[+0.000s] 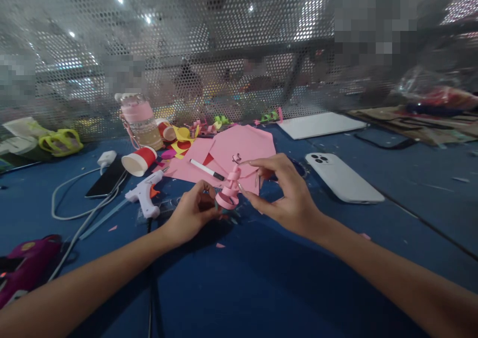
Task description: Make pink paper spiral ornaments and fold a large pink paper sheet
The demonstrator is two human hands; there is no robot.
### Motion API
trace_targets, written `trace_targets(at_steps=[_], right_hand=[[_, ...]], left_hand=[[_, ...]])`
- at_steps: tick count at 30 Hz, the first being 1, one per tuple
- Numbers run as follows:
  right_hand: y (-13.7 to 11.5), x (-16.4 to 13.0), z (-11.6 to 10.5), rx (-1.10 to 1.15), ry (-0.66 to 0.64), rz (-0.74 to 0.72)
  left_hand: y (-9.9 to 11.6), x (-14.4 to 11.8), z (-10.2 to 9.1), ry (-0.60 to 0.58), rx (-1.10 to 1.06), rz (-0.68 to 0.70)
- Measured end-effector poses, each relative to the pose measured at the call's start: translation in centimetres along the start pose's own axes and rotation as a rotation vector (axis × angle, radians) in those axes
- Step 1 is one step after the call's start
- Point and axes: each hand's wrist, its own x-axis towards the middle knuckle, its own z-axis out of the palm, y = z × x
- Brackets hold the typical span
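A curled pink paper spiral stands at the middle, wide at its lower coil and narrow at the top. My left hand is closed on its lower left edge, thumb and fingers pinching the wide coil. On the other side is my right hand, its thumb and index finger spread apart, the tips close against the upper coils. Whether those tips press on the paper I cannot tell. Behind the spiral lie pink paper sheets and a black-and-white marker.
A white glue gun with its cord lies left, near a red paper cup, a black phone and a bottle. A white phone lies right. Green paper curls sit before the perforated metal screen.
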Motion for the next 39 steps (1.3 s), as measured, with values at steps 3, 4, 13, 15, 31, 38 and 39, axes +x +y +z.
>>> trace_targets(at_steps=[3, 4, 13, 15, 31, 38, 39], right_hand=[[0.03, 0.04, 0.01, -0.032, -0.008, -0.026], [0.04, 0.04, 0.02, -0.039, -0.008, -0.032], [0.04, 0.0, 0.01, -0.067, 0.013, -0.061], [-0.01, -0.03, 0.02, -0.065, -0.007, -0.055], [-0.51, 0.0, -0.02, 0.074, 0.071, 0.08], [-0.21, -0.26, 0.13, 0.187, 0.135, 0.163], [-0.13, -0.3, 0.17, 0.19, 0.149, 0.165]], left_hand=[[-0.07, -0.05, -0.03, -0.007, 0.032, 0.009], [-0.08, -0.07, -0.04, -0.008, 0.044, 0.012], [0.03, -0.09, -0.06, -0.014, 0.085, 0.04], [0.05, -0.09, -0.06, -0.013, 0.084, 0.039], [-0.15, 0.04, -0.18, 0.09, 0.145, 0.005], [-0.17, 0.01, -0.2, 0.071, 0.1, -0.014], [-0.18, 0.02, -0.19, 0.072, 0.093, -0.017]])
